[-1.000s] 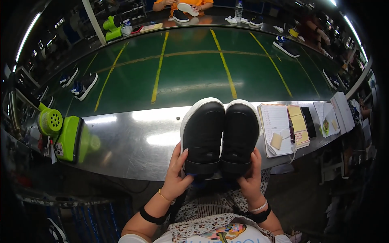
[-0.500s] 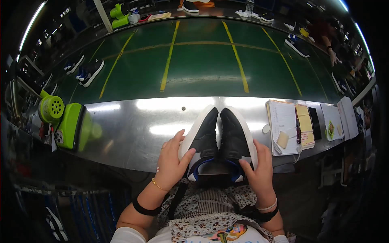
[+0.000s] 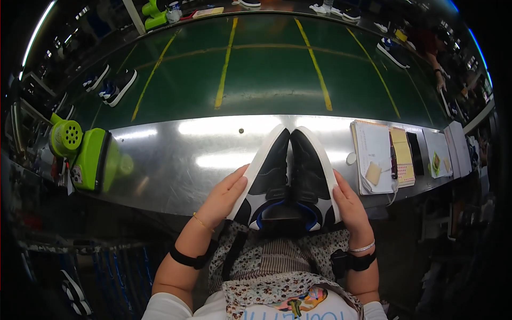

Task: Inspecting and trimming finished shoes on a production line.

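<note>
Two black sneakers with white soles and blue collar linings are side by side before me at the near edge of the metal table point(image 3: 160, 176). Their toes point away and lean together, while the heels overhang the edge. My left hand point(image 3: 226, 192) is closed along the outer sole of the left sneaker point(image 3: 268, 173), its thumb against the white sidewall. On the other side, my right hand point(image 3: 349, 205) grips the outer sole of the right sneaker point(image 3: 311, 173) the same way. The fingers under both soles are partly hidden.
Beyond the table runs a green conveyor belt point(image 3: 272, 69) with yellow lines and several sneakers point(image 3: 118, 88). A lime-green machine point(image 3: 90, 160) stands at the left. Notebooks point(image 3: 372, 154) and a dark phone point(image 3: 414, 153) lie at the right. Another person's hand point(image 3: 440, 82) is at the far right.
My thumbs have shifted from the uppers near the collars to the outer soles. Both sneakers have tilted inward, showing more white sole. The whole view has shifted slightly.
</note>
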Tool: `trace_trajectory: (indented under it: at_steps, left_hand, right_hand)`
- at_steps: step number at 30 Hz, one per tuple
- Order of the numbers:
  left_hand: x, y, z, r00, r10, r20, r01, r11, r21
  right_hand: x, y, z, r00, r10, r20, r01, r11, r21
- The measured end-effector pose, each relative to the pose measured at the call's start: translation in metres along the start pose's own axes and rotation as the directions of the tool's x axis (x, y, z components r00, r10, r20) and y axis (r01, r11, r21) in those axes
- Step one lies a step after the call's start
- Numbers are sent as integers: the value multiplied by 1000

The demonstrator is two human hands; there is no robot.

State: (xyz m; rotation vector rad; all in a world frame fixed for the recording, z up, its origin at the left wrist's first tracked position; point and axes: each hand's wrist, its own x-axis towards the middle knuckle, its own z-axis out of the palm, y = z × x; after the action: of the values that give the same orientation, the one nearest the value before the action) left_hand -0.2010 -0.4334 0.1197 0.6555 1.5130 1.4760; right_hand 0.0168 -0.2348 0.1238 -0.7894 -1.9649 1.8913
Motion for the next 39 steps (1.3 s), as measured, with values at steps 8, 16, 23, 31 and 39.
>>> trace_trajectory:
  at_steps: [8, 16, 23, 31, 39]
  left_hand:
    - [3, 5, 4, 997, -43, -62, 21, 946, -324]
    - [24, 19, 36, 980, -196, 46, 135, 474, -870]
    - [37, 26, 55, 987, -162, 21, 87, 413, -907]
    - [39, 24, 57, 988, -146, 44, 103, 427, -898]
    - [38, 26, 58, 985, -161, 61, 125, 428, -895]
  right_hand:
    - [3, -8, 9, 992, 117, -41, -91, 909, 406]
    - [29, -7, 24, 961, 259, 96, -158, 231, 960]
    - [31, -24, 39, 944, 290, 156, -201, 131, 971]
    - [32, -36, 46, 944, 254, 213, -256, 152, 955]
    - [31, -34, 49, 953, 223, 203, -242, 164, 956]
